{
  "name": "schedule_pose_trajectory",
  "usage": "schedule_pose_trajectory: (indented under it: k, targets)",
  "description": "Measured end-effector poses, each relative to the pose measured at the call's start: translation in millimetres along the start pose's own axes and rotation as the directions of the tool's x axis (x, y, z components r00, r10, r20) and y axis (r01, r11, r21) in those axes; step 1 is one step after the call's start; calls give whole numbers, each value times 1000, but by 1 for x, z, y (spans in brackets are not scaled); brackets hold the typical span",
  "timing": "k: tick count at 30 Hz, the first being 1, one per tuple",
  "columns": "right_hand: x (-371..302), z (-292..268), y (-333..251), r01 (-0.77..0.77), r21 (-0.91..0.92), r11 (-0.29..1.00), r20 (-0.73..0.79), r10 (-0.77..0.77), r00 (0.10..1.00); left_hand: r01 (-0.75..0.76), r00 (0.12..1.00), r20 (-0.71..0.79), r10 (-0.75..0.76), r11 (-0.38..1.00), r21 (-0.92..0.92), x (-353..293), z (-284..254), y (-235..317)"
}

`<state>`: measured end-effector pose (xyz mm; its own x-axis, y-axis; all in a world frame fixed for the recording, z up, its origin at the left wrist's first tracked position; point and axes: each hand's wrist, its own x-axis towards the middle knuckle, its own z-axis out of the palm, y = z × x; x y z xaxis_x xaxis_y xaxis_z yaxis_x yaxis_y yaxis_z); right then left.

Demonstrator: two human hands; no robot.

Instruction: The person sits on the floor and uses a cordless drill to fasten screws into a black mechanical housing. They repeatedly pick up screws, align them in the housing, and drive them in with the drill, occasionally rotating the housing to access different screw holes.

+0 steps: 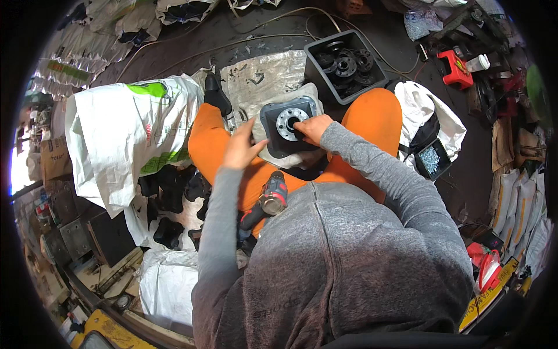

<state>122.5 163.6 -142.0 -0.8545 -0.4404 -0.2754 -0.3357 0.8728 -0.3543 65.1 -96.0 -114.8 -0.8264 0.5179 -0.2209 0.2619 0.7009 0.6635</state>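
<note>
Between my knees sits a dark grey, square-mouthed housing [269, 118] with rounded corners. A round silver flange [281, 123] with a ring of holes and a black centre lies inside its mouth. My right hand [314, 128] reaches over the housing's right side, its fingers closed at the black middle of the flange; the fingertips are partly hidden. Left of the housing, my left hand [240, 146] is held with thumb and fingers apart and nothing in it. A black and red cordless drill [273, 198] rests on my lap, below the housing.
A grey bin [376, 82] of black flanged parts stands beyond my right knee. At far right is a small black tray [446, 169] of screws. A white sack [116, 139] stands at left, near several black parts [170, 189]. Hoses [264, 38] cross the floor.
</note>
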Motion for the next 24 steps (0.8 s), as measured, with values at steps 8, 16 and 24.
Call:
schedule_pose_trajectory:
  k: [8,16,24]
  targets:
    - [23,5,10,51,-127,991,111,-37,993,-40,953,301,35,999,10,-173,-42,19]
    - [36,-8,20,158,-211,965,233,-107,967,184,978,66,-198,967,176,-138,6,50]
    - [5,-8,27,-162,839,519,20,268,963,53,998,-5,-55,987,-149,-142,-36,52]
